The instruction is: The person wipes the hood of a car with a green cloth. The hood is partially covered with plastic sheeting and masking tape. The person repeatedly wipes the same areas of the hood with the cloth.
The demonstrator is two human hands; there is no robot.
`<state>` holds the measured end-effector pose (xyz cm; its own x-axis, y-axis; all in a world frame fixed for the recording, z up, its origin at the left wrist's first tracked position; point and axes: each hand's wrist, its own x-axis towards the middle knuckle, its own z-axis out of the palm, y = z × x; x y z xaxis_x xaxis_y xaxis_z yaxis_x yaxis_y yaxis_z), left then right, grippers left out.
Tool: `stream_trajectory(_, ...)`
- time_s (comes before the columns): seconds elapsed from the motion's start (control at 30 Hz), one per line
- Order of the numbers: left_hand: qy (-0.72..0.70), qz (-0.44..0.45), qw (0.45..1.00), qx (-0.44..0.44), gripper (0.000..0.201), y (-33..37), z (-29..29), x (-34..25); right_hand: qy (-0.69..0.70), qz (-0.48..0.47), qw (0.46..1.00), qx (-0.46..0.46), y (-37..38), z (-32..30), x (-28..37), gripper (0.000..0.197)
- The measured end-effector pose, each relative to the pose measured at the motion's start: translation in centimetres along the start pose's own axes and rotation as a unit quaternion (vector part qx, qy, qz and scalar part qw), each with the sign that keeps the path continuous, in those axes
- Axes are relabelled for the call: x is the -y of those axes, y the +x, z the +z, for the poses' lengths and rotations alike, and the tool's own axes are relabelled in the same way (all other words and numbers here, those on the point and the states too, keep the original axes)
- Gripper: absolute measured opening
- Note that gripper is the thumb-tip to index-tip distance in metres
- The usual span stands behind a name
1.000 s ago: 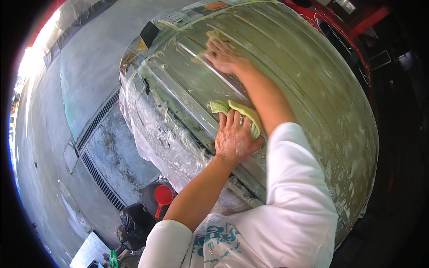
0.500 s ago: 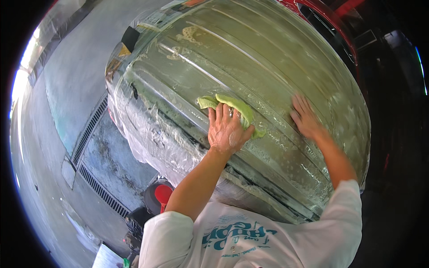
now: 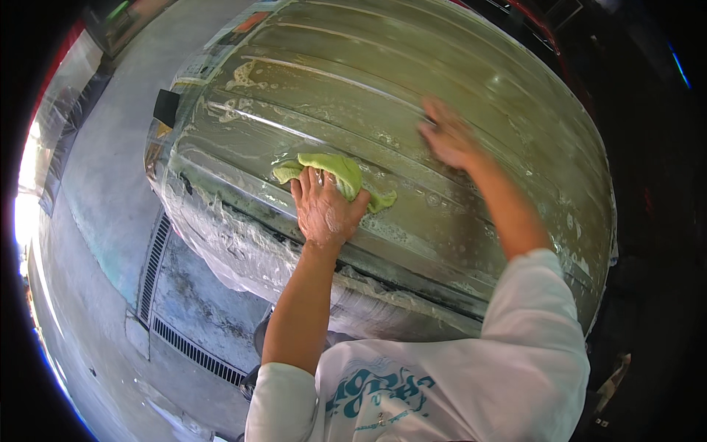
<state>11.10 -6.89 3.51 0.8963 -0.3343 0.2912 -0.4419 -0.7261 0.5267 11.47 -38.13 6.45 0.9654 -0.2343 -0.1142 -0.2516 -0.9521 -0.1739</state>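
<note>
My left hand [image 3: 325,209] presses a wet yellow-green cloth [image 3: 340,171] against a ribbed olive vehicle roof [image 3: 434,66], with its fingers bent over the cloth. Soapy water and patches of foam cover the roof's raised ribs. Farther right, my right hand [image 3: 449,136] is over the roof, blurred by motion. Its fingers are stretched out and nothing shows in them; whether the palm touches the surface I cannot tell.
Clear plastic sheeting [image 3: 221,239] wraps the near side of the vehicle, below the roof edge. A small black flap [image 3: 166,107] sticks out at the far left corner. On the grey concrete floor at left runs a drain grate [image 3: 193,352].
The left hand and cloth sit farther left in the picture, as the view has shifted with the head. My right hand has moved forward and left over the roof.
</note>
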Motion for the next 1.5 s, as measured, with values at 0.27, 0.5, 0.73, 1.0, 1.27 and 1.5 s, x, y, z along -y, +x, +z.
stream_trajectory(0.27, 0.015, -0.001, 1.000, 0.009, 0.076, -0.2, 0.8, -1.1, -0.036, -0.002, 0.999, -0.030, -4.9, 0.2, -5.4, 0.073)
stream_trajectory(0.5, 0.034, 0.028, 0.998, -0.036, 0.073, 0.4, 2.3, -0.9, -0.062, -0.053, 0.990, -0.112, 14.2, 3.1, 11.2, 0.075)
stream_trajectory(0.73, 0.018, -0.031, 0.999, -0.017, 0.068, -0.1, 1.0, -0.3, 0.069, 0.125, 0.989, -0.035, -12.2, -1.7, -9.4, 0.076)
stream_trajectory(1.0, 0.047, -0.038, 0.998, -0.015, 0.073, -0.4, 1.6, -0.6, 0.010, 0.146, 0.988, -0.048, -14.9, -1.8, -11.4, 0.063)
stream_trajectory(1.27, -0.005, -0.041, 0.998, -0.038, 0.065, 0.0, 1.8, -0.6, 0.168, 0.106, 0.980, -0.011, -5.6, -2.5, -3.5, 0.055)
stream_trajectory(1.5, 0.025, -0.005, 0.998, -0.055, 0.066, -0.1, 2.4, -0.5, -0.106, 0.169, 0.961, -0.192, -23.8, -1.3, -26.7, 0.035)
